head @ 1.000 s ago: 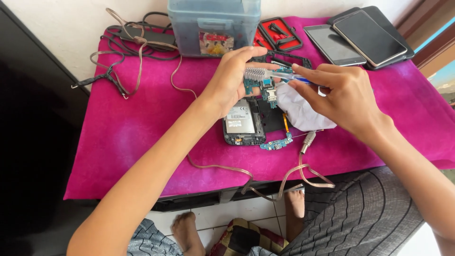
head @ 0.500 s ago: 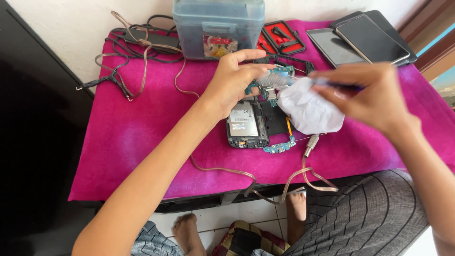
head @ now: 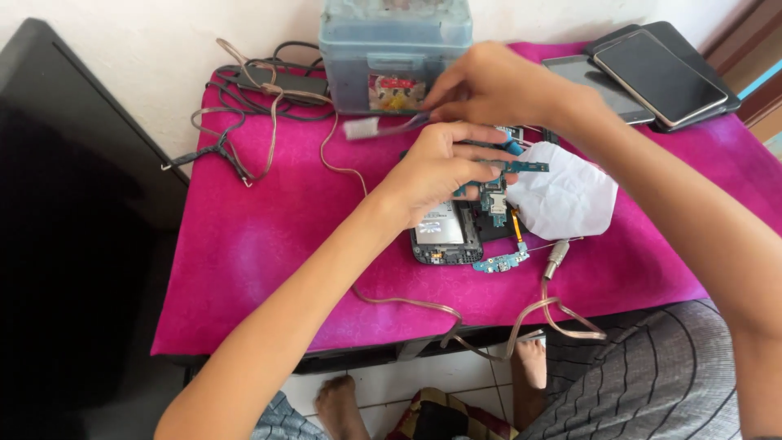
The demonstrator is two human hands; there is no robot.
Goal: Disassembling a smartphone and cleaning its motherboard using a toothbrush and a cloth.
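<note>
My left hand [head: 444, 167] rests over the upper part of an opened phone [head: 444, 238] on the pink cloth [head: 269, 244]. Its fingers pinch a thin blue-green circuit board [head: 521, 166]. My right hand [head: 497, 85] reaches across above the left one, in front of a blue plastic box [head: 395, 49]. It holds a slim brush [head: 383, 126] whose white head points left. A second small blue board [head: 501, 262] lies just below the phone. A crumpled white tissue [head: 566, 202] sits to the phone's right.
Tangled cables [head: 261, 90] and a small black box lie at the cloth's back left. A clear wire with a metal plug [head: 555, 259] loops over the front edge. Flat dark phones [head: 660, 73] are stacked back right. A black panel [head: 73, 204] stands left. Bare feet show below.
My right hand swung with the brush from the right of the phone up and left, and is now in front of the blue box. The left hand stayed on the phone.
</note>
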